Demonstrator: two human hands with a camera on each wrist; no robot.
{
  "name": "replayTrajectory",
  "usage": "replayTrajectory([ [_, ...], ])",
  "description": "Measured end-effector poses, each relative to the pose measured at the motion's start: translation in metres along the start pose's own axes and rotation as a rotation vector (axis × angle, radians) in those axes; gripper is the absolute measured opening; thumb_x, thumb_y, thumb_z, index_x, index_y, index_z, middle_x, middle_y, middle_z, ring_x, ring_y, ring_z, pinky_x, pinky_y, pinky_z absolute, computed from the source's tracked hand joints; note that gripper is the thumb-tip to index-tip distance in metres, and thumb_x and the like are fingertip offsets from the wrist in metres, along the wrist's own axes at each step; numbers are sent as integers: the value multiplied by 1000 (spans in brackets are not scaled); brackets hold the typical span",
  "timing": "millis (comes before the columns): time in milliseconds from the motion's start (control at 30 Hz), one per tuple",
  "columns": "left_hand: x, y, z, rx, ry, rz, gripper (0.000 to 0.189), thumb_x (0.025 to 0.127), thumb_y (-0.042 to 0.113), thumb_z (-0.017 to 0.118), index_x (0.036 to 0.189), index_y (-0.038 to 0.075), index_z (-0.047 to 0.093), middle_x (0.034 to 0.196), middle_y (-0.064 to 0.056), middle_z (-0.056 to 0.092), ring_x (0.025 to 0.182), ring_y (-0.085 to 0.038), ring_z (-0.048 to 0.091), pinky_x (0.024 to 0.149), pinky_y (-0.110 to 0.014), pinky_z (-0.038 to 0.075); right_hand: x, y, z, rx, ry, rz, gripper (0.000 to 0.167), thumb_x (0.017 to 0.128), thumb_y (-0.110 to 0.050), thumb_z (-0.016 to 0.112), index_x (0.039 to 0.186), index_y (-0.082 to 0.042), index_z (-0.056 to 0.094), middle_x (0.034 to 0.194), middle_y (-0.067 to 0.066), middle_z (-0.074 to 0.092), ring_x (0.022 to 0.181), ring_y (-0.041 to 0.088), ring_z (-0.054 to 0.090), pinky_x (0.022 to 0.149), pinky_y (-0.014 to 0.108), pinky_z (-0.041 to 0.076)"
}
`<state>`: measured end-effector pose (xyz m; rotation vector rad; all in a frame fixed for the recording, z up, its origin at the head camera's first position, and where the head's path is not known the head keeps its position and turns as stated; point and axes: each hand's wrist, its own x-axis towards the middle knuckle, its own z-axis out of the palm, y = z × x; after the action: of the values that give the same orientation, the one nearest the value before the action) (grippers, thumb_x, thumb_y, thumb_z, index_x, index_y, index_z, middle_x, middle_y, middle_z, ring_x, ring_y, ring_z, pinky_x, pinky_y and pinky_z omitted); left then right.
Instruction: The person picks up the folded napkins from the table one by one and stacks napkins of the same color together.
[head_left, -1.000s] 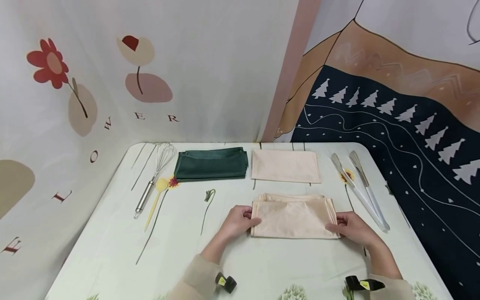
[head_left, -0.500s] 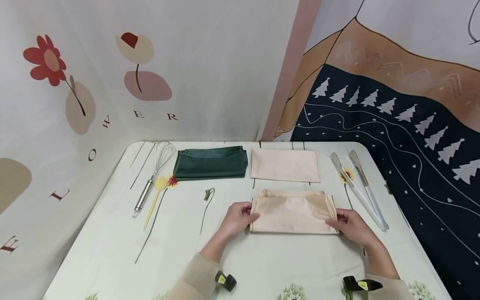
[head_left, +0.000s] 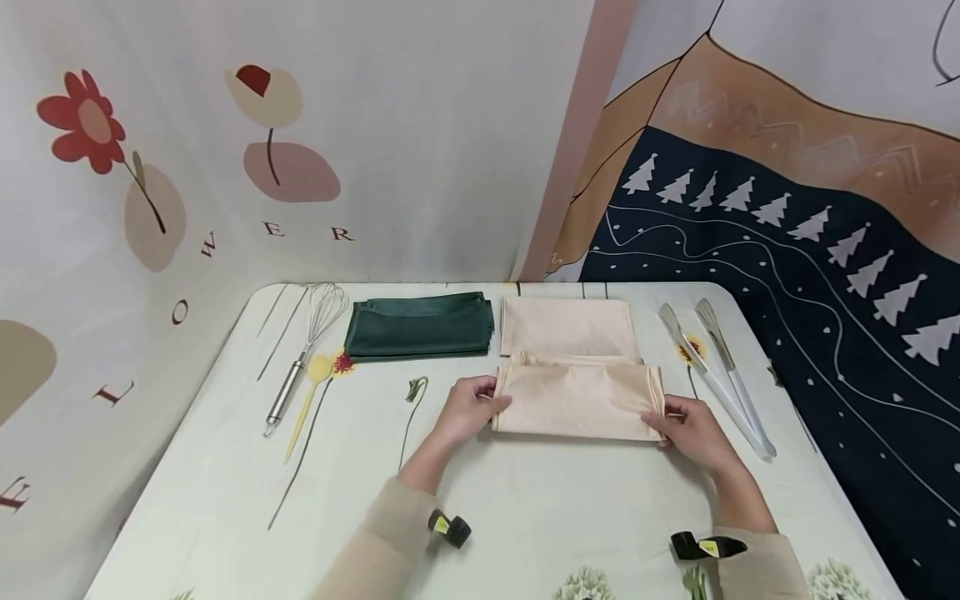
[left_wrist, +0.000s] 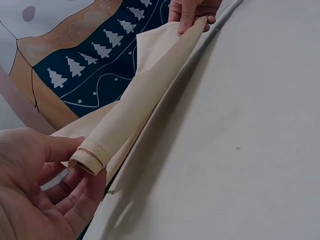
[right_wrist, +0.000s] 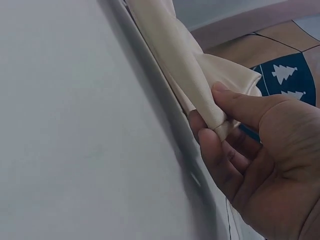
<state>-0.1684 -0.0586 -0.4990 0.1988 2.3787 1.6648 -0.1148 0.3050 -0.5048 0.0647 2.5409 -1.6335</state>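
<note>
A folded beige cloth (head_left: 573,404) is held between both hands near the middle of the table. My left hand (head_left: 471,408) pinches its left edge, thumb on top and fingers beneath; the left wrist view shows the folded, stitched end of the cloth (left_wrist: 95,152) in those fingers. On the other side my right hand (head_left: 693,429) pinches the right edge, and in the right wrist view its thumb presses on the rolled fold. The held cloth's far edge overlaps a second folded pale pink cloth (head_left: 567,323) behind it. A shadow lies under its near edge in both wrist views.
A folded dark green cloth (head_left: 420,327) lies at the back, left of the pink one. Further left are a whisk (head_left: 296,371) and a yellow spoon (head_left: 309,404). Tongs (head_left: 720,383) with white handles rest at the right. Printed curtains stand behind the table (head_left: 555,517).
Both hands have carried the beige cloth away from the person, toward the back of the table. It now covers the near edge of the pink cloth. The other things stay put.
</note>
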Motion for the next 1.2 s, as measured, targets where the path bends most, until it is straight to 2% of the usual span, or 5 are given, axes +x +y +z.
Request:
replayTrajectory([
  [400,23,6,-7,-23,63,3,17,92,8,73,106,-2,74,91,-10,72,73,-11,63,59,-25,53,24,-10,3,25,111,-9,29,94,-16,74,104,11,68,80,5,67,59,11,62,55,29,58],
  [600,33,8,-7,7,88,-13,21,93,12,74,110,0,75,95,-9,73,82,-16,65,62,-26,54,33,-10,3,-32,149,-29,28,94,-17,74,105,8,69,80,5,67,61,8,60,54,27,56],
  [867,47,6,-6,8,100,12,20,93,11,73,110,0,75,97,-11,73,86,-20,66,61,-26,54,47,-12,0,-104,188,-35,30,94,-22,75,104,6,70,79,2,65,59,9,57,51,26,52],
  [1033,55,4,-5,45,99,12,20,95,11,71,112,0,74,97,-11,73,87,-20,66,65,-27,54,57,-12,-2,-141,194,-61,28,95,-20,74,103,7,70,77,4,65,59,10,56,51,25,51],
  [1200,63,7,-6,76,106,-3,20,97,10,68,113,0,74,96,-10,71,85,-18,62,71,-28,52,68,-13,-3,-179,196,-59,30,97,-22,72,107,6,70,85,11,67,64,11,57,53,25,52],
])
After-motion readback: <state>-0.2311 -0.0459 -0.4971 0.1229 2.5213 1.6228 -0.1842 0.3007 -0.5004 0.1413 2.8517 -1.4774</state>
